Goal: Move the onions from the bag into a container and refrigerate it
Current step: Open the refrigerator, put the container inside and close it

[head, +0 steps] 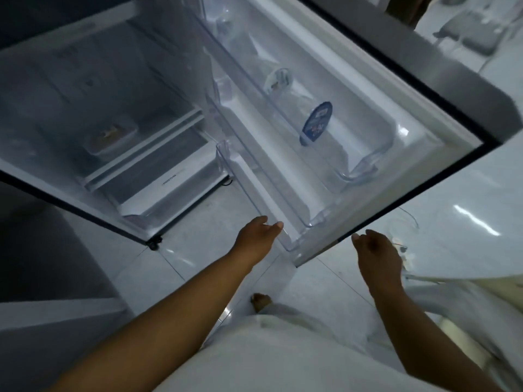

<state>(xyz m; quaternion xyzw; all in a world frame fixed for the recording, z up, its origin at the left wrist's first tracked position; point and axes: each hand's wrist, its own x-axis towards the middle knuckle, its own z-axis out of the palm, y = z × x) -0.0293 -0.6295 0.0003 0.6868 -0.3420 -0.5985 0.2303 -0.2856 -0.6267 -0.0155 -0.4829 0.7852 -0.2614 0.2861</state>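
Left hand: the left hand [259, 233] is stretched out toward the lowest door bin [256, 193], fingers loosely spread and curled a little, holding nothing; its fingertips [278, 225] sit right at the bin's near corner, and I cannot tell whether they touch it.
Right hand: the right hand [377, 254] hangs just below the bottom edge of the fridge door [424, 89], fingers half curled, nothing in it; thumb tip close to the door's dark rim.
Container: a lidded, shallow container [111, 135] sits inside the fridge [85, 80] on the glass shelf [147, 142], well apart from both hands; something pale and brownish shows through it, too blurred to name.
Below the shelf: a clear drawer [167, 190] with small lettering on its front.
Door: swung wide open, with 3 clear bins stacked along its inner face; the middle one holds 1 plastic bottle [314, 125] with a blue label, lying tilted.
Floor: pale glossy tiles [184, 264]; 1 bare foot [261, 301] shows under the person's light-coloured clothing [268, 357].
Right side: a white glossy surface [467, 230] beside the door with a clear bag [403, 230] on it.
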